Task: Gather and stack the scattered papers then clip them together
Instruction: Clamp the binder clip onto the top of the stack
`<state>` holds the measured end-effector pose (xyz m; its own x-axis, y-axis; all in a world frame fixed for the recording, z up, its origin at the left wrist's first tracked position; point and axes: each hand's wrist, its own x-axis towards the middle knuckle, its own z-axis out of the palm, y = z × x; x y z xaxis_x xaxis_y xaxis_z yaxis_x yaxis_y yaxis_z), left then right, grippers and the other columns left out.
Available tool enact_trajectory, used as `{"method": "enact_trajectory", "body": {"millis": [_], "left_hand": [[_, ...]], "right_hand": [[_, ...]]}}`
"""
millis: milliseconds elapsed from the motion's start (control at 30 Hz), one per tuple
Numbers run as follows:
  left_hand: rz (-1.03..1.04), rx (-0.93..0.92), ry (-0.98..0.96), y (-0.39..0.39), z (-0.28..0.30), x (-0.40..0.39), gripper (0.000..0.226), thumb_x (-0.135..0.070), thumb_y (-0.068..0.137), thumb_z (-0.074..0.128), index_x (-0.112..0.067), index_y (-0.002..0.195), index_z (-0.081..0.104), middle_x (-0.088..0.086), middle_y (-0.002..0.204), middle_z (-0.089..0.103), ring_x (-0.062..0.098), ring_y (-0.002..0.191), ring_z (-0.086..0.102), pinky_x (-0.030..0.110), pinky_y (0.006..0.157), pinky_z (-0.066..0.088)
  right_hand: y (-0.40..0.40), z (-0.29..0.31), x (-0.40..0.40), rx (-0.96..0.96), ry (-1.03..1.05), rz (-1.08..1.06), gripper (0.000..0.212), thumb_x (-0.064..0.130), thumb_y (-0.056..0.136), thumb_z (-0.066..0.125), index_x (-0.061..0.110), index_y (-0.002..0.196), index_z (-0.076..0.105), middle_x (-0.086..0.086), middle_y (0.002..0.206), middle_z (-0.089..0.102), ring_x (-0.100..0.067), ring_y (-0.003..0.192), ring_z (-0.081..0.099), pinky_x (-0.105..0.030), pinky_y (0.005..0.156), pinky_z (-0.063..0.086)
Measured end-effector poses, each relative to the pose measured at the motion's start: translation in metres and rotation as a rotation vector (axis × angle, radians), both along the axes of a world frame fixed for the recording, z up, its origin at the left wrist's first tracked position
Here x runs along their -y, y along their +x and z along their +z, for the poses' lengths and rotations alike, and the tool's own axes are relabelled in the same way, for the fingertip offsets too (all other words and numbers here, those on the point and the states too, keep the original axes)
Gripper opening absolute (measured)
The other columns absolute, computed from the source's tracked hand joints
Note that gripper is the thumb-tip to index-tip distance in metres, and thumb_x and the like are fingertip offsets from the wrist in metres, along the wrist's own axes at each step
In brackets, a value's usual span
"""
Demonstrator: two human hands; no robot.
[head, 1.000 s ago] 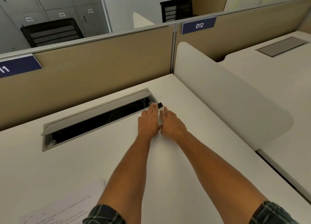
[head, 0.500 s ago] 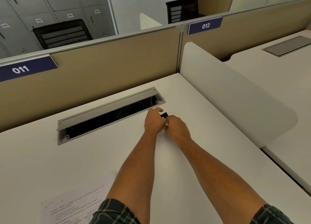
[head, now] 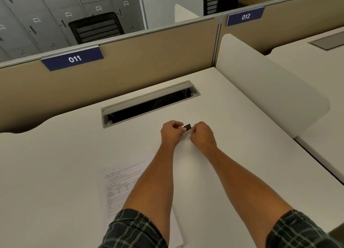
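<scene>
Papers: one printed stack lies flat on the white counter, near the front edge, partly covered by the person's left forearm and plaid sleeve. The sheets look roughly squared; their number cannot be told.

Binder clip: small, black, held between both hands just above the counter, beyond the papers and apart from them. It sits just in front of the open cable tray set into the counter.

Left hand: fingers curled, thumb and fingertips pinching the clip's left side.

Right hand: fingers curled, pinching the clip's right side. Whether the clip's handles are spread cannot be told.

Surroundings: a tan partition runs along the back of the counter and carries blue labels reading 011 and 012. A white side divider stands at the right.
</scene>
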<state>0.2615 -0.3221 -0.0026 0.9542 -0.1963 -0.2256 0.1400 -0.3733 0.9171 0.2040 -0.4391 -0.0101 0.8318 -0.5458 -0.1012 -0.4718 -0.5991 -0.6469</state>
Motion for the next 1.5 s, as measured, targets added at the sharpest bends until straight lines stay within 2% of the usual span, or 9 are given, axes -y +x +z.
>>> {"method": "enact_trajectory", "body": {"millis": [167,267,467,633,833,1067,1167,1300,1500], "left_hand": [[-0.007,-0.060,-0.156,-0.032,0.012,-0.048,0.017,-0.013,0.082,0.086,-0.003,0.093,0.077,0.015,0.091,0.079,0.034,0.088,0.077,0.045,0.087,0.063],[-0.061,-0.082,-0.179,-0.054,0.017,-0.075,0.021,-0.011,0.081,0.086,0.000,0.097,0.078,0.017,0.091,0.079,0.035,0.090,0.077,0.041,0.083,0.063],[-0.020,-0.027,-0.105,-0.093,0.027,-0.126,0.020,-0.004,0.076,0.087,-0.004,0.094,0.078,0.012,0.086,0.080,0.027,0.081,0.079,0.031,0.070,0.061],[0.024,-0.023,-0.091,-0.121,0.028,-0.170,0.012,-0.007,0.079,0.085,-0.006,0.089,0.078,0.012,0.082,0.080,0.026,0.078,0.079,0.029,0.070,0.060],[0.023,-0.063,-0.040,-0.142,0.023,-0.219,0.010,-0.002,0.081,0.076,0.004,0.088,0.077,0.022,0.082,0.078,0.020,0.072,0.073,0.037,0.075,0.059],[0.015,-0.096,-0.002,-0.147,0.028,-0.248,0.014,-0.001,0.077,0.069,0.008,0.085,0.074,0.017,0.072,0.072,0.020,0.067,0.068,0.036,0.073,0.059],[0.006,-0.102,0.011,-0.149,0.030,-0.256,0.023,-0.008,0.073,0.071,0.010,0.088,0.073,0.014,0.070,0.071,0.019,0.064,0.069,0.034,0.070,0.057],[-0.015,-0.071,0.067,-0.153,0.025,-0.263,0.007,-0.005,0.081,0.069,0.001,0.078,0.072,0.011,0.068,0.071,0.020,0.066,0.071,0.040,0.075,0.061],[0.042,-0.023,0.117,-0.165,0.020,-0.262,0.017,-0.014,0.076,0.069,0.002,0.082,0.070,0.010,0.074,0.076,0.017,0.073,0.078,0.045,0.076,0.063]], "right_hand": [[-0.026,0.010,-0.031,0.087,0.255,0.069,0.015,0.016,0.094,0.069,0.004,0.087,0.075,-0.009,0.089,0.076,-0.025,0.086,0.072,-0.037,0.080,0.057],[-0.040,0.018,-0.049,0.129,0.367,0.100,0.009,0.015,0.090,0.075,0.007,0.086,0.075,-0.008,0.088,0.078,-0.023,0.086,0.075,-0.036,0.084,0.061],[-0.063,0.033,-0.090,0.095,0.460,0.209,0.008,0.008,0.094,0.069,0.003,0.092,0.075,-0.012,0.090,0.078,-0.027,0.088,0.077,-0.044,0.090,0.062],[-0.087,0.037,-0.127,0.061,0.486,0.321,0.010,0.011,0.095,0.068,0.003,0.091,0.074,-0.010,0.091,0.077,-0.023,0.083,0.078,-0.037,0.086,0.064],[-0.101,0.038,-0.171,0.011,0.367,0.465,0.011,0.014,0.095,0.066,0.007,0.090,0.073,-0.006,0.088,0.077,-0.024,0.088,0.074,-0.038,0.084,0.060],[-0.103,0.046,-0.202,-0.006,0.275,0.561,0.012,0.014,0.098,0.063,0.006,0.091,0.069,-0.003,0.091,0.073,-0.012,0.073,0.072,-0.020,0.063,0.046],[-0.107,0.046,-0.208,-0.021,0.266,0.577,0.014,0.015,0.100,0.060,0.005,0.093,0.066,-0.004,0.094,0.071,-0.016,0.076,0.072,-0.024,0.064,0.046],[-0.114,0.045,-0.215,-0.095,0.182,0.617,0.012,0.015,0.101,0.052,0.011,0.091,0.056,-0.015,0.099,0.069,-0.032,0.089,0.067,-0.034,0.068,0.045],[-0.122,0.050,-0.220,-0.145,0.172,0.677,0.012,0.020,0.106,0.040,0.013,0.105,0.050,-0.007,0.100,0.070,-0.019,0.080,0.077,-0.041,0.076,0.060]]}}
